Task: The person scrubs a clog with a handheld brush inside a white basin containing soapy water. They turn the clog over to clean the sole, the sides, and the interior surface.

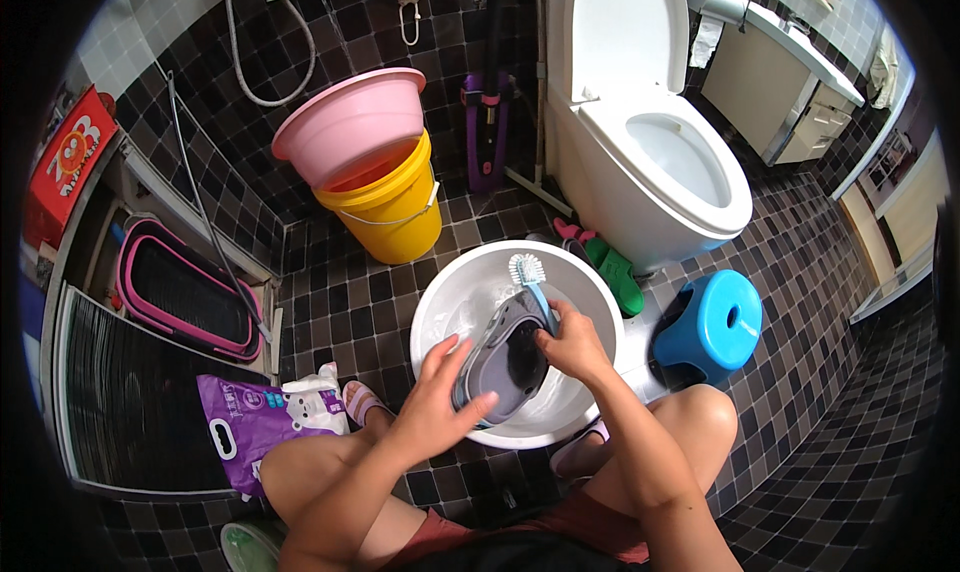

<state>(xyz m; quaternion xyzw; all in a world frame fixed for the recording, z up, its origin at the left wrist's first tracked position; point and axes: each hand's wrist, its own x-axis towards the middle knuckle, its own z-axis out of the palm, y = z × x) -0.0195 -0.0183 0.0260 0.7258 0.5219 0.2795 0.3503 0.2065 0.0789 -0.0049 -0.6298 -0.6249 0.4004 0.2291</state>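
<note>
A white round basin (pixel 592 272) stands on the floor between my knees, with shallow water in its bottom. Over it tilts a grey oval plastic container (pixel 499 392) with a darker, wet-looking inner surface. My right hand (pixel 574 343) grips its right edge, thumb on the inner side. The same hand holds a scrubbing brush (pixel 529 270) with a light-blue handle and white bristles, its head pointing away from me. Around the container's left side my left hand (pixel 431 414) spreads its fingers; whether it touches the container is unclear.
A blue plastic stool (pixel 724 320) and green clogs (pixel 615 275) are right of the basin, near a toilet (pixel 660 174). Behind stands a yellow bucket (pixel 397 227) with a pink basin (pixel 352 125) leaning in it. At left lie a purple bag (pixel 255 422) and a folded pink-and-black tub (pixel 187 290).
</note>
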